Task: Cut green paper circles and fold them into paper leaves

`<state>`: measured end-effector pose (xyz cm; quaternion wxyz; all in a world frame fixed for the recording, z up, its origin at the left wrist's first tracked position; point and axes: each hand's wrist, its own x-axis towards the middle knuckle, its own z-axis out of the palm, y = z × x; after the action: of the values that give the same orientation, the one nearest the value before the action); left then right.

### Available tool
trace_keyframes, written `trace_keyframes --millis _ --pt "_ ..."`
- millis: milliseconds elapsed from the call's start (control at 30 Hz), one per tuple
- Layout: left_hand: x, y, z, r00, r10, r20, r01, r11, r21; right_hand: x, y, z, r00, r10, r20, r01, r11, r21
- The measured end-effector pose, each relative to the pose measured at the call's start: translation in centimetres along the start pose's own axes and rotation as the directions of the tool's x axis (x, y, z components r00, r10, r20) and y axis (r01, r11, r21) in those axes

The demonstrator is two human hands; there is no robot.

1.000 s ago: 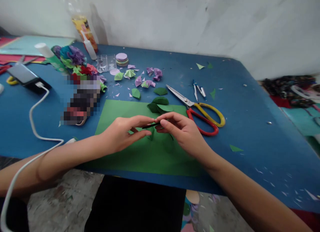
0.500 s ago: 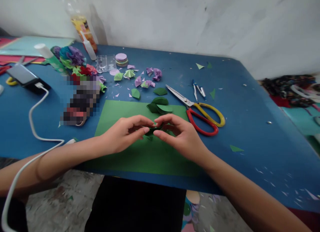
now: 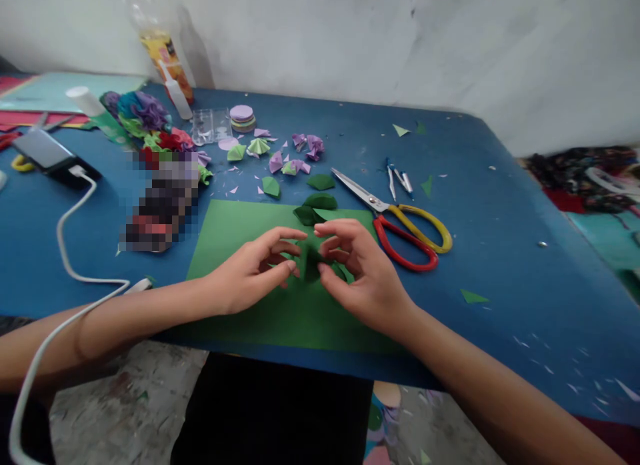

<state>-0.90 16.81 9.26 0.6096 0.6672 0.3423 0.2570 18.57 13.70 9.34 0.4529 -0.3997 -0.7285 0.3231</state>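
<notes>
A dark green paper piece (image 3: 311, 263), blurred, stands between my hands over the green sheet (image 3: 240, 325). My right hand (image 3: 363, 275) has its thumb and fingers curled at the piece's right side and appears to hold it. To its left, my left hand (image 3: 257, 268) has its thumb and fingers apart, with nothing seen between them. Just beyond my hands lie folded dark green pieces (image 3: 320, 201), partly on the sheet. Another green piece shows behind my right fingers, mostly hidden.
Scissors (image 3: 373, 201) with red and yellow handles lie right of the sheet, near a compass (image 3: 399, 179). Purple and green folded papers (image 3: 295, 166) lie beyond. Leftward are a phone (image 3: 163, 205), a white cable (image 3: 63, 238), a glue bottle (image 3: 177, 98) and a drink bottle (image 3: 163, 51).
My hands have moved slightly apart, and my left fingers have come away from the dark green piece. That piece now shows upright between them.
</notes>
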Motion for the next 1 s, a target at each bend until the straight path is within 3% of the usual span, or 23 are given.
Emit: trace_keyframes --millis 200,300,433,600,733,1000 --pt "-0.3 0.2 -0.1 0.997 0.057 0.059 -0.065 0.988 0.143 0.0 0.0 0.3 0.997 -0.081 0.015 0.082 0.983 -0.163" --pt "-0.1 0.1 0.0 0.998 0.052 0.031 -0.057 0.98 0.193 -0.1 -0.3 0.5 0.997 -0.067 -0.025 0.063 0.99 -0.125" --pt "0.4 -0.2 0.0 0.999 0.011 -0.041 -0.009 0.999 0.042 0.0 -0.6 0.3 0.989 0.096 -0.111 -0.099 0.995 -0.022" --pt "1.0 -0.1 -0.1 0.999 -0.032 -0.029 0.028 0.992 -0.122 0.4 -0.3 0.1 0.954 0.298 0.015 -0.298 0.949 0.102" --pt "1.1 0.1 -0.4 0.998 -0.068 -0.013 0.065 0.987 -0.15 0.6 -0.3 -0.1 0.957 0.29 0.004 -0.286 0.938 0.194" --pt "0.7 0.5 -0.7 0.994 -0.107 -0.007 0.102 0.962 -0.255 0.8 -0.1 -0.4 0.972 0.235 -0.012 -0.227 0.951 0.212"
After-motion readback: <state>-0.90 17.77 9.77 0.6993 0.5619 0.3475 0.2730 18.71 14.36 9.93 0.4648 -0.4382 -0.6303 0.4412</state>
